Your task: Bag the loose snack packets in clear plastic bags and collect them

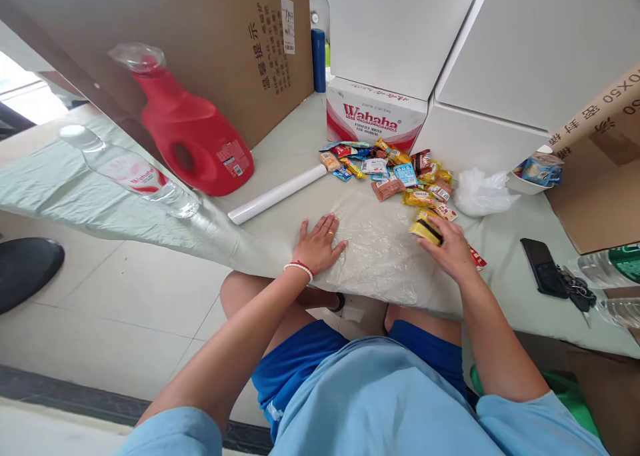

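Pale cloth [505, 243] is stretching across the middle of the head view, wrapped snacks [387, 188] lying right of centre. Near the centre, the left hand [320, 246] is resting flat, fingers spread, by the clear plastic [385, 249]; just below the snacks, the right hand [453, 249] is pinching a yellow-and-black packet [426, 229].

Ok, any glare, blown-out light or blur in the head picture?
Head view: glints streak the clear plastic near the left hand; a patch at the upper-left edge is blown out white; the right hand looks reasonably sharp.
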### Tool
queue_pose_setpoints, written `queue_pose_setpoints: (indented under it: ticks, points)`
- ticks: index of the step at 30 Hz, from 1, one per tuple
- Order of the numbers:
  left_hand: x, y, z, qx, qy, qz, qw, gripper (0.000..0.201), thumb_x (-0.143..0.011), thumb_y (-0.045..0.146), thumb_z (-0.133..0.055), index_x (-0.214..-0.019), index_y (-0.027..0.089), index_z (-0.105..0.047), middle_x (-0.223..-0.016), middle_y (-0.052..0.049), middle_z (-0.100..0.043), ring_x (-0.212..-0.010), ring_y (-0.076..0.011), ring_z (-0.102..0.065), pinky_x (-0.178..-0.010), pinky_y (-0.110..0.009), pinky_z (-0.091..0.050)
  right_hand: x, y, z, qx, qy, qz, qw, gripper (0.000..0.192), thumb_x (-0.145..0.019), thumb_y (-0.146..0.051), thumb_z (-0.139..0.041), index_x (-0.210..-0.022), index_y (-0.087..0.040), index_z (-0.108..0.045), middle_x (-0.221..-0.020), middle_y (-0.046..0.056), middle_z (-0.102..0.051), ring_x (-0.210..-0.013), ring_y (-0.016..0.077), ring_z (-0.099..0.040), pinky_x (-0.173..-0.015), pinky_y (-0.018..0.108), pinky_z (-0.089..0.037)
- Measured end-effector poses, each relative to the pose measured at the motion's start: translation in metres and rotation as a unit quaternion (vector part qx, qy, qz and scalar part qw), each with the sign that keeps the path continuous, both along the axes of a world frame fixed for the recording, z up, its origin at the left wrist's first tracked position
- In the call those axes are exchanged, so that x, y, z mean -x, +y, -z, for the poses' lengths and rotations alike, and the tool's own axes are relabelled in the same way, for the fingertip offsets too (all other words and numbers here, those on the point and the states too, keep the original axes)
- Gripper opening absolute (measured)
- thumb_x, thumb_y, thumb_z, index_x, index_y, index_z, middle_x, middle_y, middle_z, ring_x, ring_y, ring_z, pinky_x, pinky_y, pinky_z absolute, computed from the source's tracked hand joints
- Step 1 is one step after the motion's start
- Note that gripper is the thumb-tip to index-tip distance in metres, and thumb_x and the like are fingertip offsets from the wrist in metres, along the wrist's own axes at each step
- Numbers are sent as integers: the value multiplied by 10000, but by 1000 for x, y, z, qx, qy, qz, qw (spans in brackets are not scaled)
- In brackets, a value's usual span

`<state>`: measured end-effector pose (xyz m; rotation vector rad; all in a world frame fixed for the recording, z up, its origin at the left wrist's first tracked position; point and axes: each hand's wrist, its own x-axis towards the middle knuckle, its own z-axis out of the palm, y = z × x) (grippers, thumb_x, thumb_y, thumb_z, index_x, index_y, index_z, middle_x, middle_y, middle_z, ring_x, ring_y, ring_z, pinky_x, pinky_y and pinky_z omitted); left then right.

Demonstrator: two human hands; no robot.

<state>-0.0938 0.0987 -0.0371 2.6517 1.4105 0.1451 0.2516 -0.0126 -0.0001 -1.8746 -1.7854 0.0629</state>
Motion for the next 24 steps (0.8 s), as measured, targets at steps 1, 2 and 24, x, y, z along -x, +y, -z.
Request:
queue_pose_setpoints:
  ticks: [1, 2, 24]
  points:
    - [0, 0, 0, -1, -1, -1, 1000, 699, -1048, 579, -258, -1640, 211, -301, -1720, -81, -257, -1588, -271, -261, -1286, -609, -82, 14, 7, -2, 4, 7, -33, 999, 605, -889, -564, -677, -1400, -245, -623, -1342, 148, -648, -1271, 359, -546, -1104, 546, -409]
    - [0, 0, 1, -1, -1, -1, 1000, 699, -1047, 579, -262, -1640, 212, -303, -1718, -82, -264, -1586, -276, -265, -1285, -608, -85, 29, 16, -1, 13, 11, -66, 998, 596, -886, -556, -690, -1392, -246, -632, -1343, 147, -645, -1287, 358, -533, -1114, 544, -403]
    - [1, 2, 6, -7, -36, 6, 999, 704, -1040, 573, -275, -1636, 199, -315, -1703, -107, -310, -1575, -306, -286, -1270, -645, -80, -48, -85, 24, 101, -167, 218, 956, 483, -916, -455, -597, -1324, -206, -670, -1166, 170, -607, -1038, 339, -523, -945, 502, -471]
